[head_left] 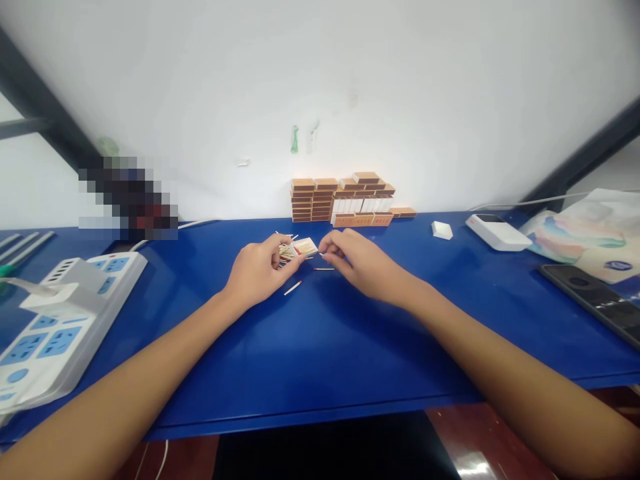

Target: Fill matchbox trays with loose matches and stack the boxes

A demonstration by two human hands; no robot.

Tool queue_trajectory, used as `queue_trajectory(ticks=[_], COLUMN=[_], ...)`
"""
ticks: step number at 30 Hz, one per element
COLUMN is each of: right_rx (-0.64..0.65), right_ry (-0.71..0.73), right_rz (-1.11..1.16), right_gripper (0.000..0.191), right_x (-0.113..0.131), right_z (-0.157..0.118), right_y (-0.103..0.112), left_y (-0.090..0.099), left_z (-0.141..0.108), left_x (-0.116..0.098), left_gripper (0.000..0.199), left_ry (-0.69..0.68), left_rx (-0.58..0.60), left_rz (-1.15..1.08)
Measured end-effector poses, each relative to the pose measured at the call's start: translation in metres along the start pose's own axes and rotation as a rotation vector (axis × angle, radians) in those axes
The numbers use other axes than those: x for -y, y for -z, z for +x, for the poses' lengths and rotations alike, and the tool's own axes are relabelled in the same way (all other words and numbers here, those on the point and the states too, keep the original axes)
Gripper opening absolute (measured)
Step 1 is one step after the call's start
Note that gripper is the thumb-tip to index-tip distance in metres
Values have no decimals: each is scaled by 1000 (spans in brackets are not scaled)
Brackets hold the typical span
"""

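Observation:
My left hand (254, 272) is closed around a small matchbox tray (307, 246), with pale matchsticks visible in it. A pile of loose matches (285, 255) lies beside and partly behind that hand's fingers. Just right of the tray, my right hand (361, 264) has its thumb and fingertips pinched together. A tiny pale bit shows at those fingertips, too small to name. Below the hands, one red-tipped match (293, 288) lies slanted on the blue table (300, 360), and another match (325, 269) lies nearly level under the right fingertips.
Stacked matchboxes (313, 201) stand against the white wall. To the right are a small white block (442, 231), a white device (498, 233), a plastic packet (590, 233) and a dark phone (590, 300). A power strip (75, 333) with plugs lies at left.

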State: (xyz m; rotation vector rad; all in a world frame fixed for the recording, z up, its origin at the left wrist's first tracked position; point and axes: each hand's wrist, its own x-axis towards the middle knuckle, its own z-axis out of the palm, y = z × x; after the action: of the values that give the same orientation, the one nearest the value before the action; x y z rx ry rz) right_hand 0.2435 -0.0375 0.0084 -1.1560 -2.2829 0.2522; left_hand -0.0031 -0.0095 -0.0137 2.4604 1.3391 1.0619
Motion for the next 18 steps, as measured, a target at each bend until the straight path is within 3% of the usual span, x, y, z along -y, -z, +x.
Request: queue_trajectory(ticks=[3, 5, 12, 18], right_rx=[-25, -47, -133, -101], right_ry=[65, 53, -205, -343], right_rz=[-25, -21, 255, 335], right_gripper=[27, 26, 9, 11], right_x=[-3, -4, -4, -12], right_z=[2, 3, 6, 7], right_y=[2, 4, 10, -8], left_y=[0, 0, 2, 5], left_z=[0, 0, 0, 2], left_x=[0, 0, -1, 1], left_gripper=[33, 32, 29, 31], left_ry=[-3, -10, -24, 14], left_rx=[-4, -13, -35, -42], left_rz=[-4, 3, 7, 15])
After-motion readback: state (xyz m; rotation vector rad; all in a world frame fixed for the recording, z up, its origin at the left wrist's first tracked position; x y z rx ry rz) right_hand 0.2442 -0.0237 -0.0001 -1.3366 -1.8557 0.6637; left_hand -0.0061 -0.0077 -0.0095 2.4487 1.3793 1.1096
